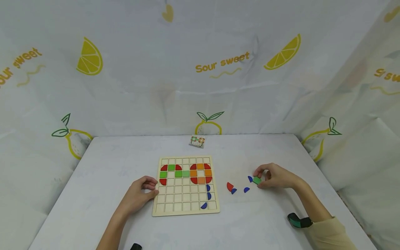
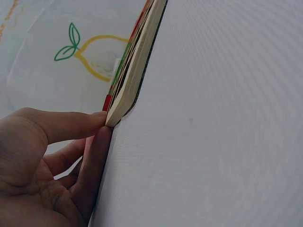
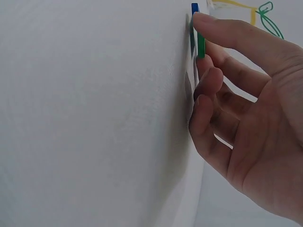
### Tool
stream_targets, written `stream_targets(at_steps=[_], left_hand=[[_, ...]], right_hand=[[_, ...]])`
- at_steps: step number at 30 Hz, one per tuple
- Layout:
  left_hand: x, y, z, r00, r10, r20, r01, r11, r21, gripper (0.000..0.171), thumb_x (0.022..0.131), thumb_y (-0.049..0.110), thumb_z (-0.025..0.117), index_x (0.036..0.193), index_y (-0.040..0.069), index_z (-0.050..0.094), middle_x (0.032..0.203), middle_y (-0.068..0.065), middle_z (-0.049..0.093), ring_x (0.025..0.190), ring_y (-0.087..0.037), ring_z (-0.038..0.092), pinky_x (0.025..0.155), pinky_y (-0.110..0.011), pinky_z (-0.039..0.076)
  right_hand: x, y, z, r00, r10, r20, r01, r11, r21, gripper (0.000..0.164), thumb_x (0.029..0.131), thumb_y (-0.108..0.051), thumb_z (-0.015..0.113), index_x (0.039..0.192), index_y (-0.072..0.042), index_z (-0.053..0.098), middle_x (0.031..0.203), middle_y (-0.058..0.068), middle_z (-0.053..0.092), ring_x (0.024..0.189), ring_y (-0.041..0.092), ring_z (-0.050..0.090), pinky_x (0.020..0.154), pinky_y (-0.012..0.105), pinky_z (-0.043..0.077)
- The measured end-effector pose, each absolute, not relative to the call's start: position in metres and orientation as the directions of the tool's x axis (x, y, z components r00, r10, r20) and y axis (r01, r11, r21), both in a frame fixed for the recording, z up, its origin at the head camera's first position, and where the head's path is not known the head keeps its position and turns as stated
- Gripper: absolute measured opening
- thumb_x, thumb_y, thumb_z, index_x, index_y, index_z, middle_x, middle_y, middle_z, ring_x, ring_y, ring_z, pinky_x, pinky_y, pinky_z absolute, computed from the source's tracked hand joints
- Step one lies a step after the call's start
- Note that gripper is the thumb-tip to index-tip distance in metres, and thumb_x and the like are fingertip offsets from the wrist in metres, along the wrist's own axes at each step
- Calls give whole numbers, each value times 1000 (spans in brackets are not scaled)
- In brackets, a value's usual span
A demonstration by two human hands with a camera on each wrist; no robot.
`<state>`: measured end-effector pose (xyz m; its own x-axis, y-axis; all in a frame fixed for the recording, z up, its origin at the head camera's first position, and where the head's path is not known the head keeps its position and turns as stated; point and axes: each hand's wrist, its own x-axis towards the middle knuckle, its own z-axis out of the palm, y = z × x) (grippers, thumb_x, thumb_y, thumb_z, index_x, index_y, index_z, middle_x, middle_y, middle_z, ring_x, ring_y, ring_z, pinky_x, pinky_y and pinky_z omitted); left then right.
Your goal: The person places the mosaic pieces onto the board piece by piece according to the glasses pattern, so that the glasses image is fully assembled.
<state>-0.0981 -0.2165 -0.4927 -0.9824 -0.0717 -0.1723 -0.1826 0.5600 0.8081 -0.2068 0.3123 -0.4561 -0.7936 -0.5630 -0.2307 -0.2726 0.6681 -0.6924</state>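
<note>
My left hand (image 1: 137, 196) rests at the left edge of a wooden grid board (image 1: 178, 198), its relaxed fingertips touching the rim. In the left wrist view the thumb (image 2: 75, 125) meets the board's pale side (image 2: 137, 71). Red, green and orange pieces fill cells near the top of the board, and several blue segments lie along its right side. To the right of the board, my right hand (image 1: 276, 176) pinches a green square tile (image 1: 257, 180) between thumb and fingers, low over the table. A blue segment (image 1: 250, 178) lies just left of that tile.
Between board and right hand lie a red quarter-round piece (image 1: 230, 186) and two blue segments, one (image 1: 234, 191) beside it and one (image 1: 247, 190) farther right. A small pattern card (image 1: 197, 141) lies at the table's back edge. A lemon-printed cloth (image 1: 140, 104) hangs behind.
</note>
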Motion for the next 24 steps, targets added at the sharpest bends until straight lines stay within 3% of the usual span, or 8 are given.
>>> stream_targets(at_steps=[11,24], left_hand=[[-98,-216,-493,-983,-71,-171,-181,557,811,31,92,12,82,121,7,71,108,-5,73,100,-14,66,84,-21,52],[-97,-214,-489,-982,-74,-175,-187,547,816,31,92,11,81,121,6,71,108,-7,73,99,-14,66,83,-20,51]], right_hand=[[-203,306,-445,-794,-596,-119,-359,619,-698,30,92,-18,87,117,-8,73,109,8,70,77,9,62,70,24,55],[-198,258,-419,-774,-630,-67,-439,609,-661,34,93,-21,86,123,-11,73,116,3,74,79,7,64,74,26,57]])
